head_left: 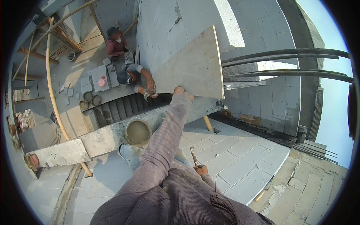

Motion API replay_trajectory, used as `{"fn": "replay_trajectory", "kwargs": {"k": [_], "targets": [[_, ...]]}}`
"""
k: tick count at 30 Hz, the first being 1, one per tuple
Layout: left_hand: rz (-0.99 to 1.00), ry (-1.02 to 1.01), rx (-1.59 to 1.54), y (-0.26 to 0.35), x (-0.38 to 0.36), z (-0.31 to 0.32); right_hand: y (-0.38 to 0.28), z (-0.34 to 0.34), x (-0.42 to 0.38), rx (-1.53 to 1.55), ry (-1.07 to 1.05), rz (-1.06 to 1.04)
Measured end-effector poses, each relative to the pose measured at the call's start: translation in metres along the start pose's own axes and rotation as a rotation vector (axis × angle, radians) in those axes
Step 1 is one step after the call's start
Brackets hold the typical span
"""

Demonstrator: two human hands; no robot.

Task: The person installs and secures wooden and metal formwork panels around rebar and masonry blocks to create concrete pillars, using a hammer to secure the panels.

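Dark stairs [119,109] run through the middle of an unfinished building. Above and left of them spreads a concrete floor [76,75], streaked with sunlight. A bamboo pole [48,73] stands left of the stairs; farther left are rectangular openings [25,120], probably windows, though the lens bends that edge. A grey block wall [157,26] rises above right of the stairs, pale blockwork [240,150] lies below right, and hazy sky [339,33] shows far right.

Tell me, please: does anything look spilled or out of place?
Yes: the bucket looks precarious, standing on a narrow plank beside the wearer's leg, where a knock might tip it. Dark splotches stain the plank.
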State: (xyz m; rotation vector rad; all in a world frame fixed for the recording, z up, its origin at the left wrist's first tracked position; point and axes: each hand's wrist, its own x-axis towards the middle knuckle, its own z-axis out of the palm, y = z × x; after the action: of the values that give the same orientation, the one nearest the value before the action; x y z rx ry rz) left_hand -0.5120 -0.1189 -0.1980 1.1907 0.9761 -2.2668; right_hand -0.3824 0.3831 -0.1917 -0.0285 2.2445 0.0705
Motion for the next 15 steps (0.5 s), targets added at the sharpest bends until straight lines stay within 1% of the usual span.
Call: {"fn": "replay_trajectory", "kwargs": {"k": [3,5,6,8,9,11,12,14,15], "targets": [[0.025,0.03,0.023,0.0,-0.002,0.006,-0.001,0.0,0.006,-0.032,-0.025,0.014],[0.0,0.046,0.027,0.0,-0.005,0.005,0.003,0.009,0.006,0.092,0.014,-0.02],[0.002,0.057,0.035,0.0,-0.007,0.005,0.005,0.012,0.01,0.153,-0.014,-0.003],[0.024,0.139,0.085,0.001,-0.014,0.012,-0.011,0.004,0.006,0.131,-0.02,-0.027],[0.026,0.139,0.094,-0.001,-0.023,0.015,-0.019,0.0,0.005,0.101,-0.021,-0.053],[0.048,-0.036,0.029,-0.005,-0.041,0.019,-0.026,0.0,0.008,0.084,-0.022,-0.077],[0.047,-0.035,0.043,-0.006,-0.039,0.018,-0.03,0.0,0.007,0.08,-0.033,-0.06],[0.113,-0.136,0.066,-0.006,-0.023,0.008,-0.034,0.001,0.007,0.092,-0.032,-0.028],[0.109,-0.133,0.081,-0.003,-0.013,0.003,-0.038,0.0,0.006,0.107,-0.034,-0.023]]}}
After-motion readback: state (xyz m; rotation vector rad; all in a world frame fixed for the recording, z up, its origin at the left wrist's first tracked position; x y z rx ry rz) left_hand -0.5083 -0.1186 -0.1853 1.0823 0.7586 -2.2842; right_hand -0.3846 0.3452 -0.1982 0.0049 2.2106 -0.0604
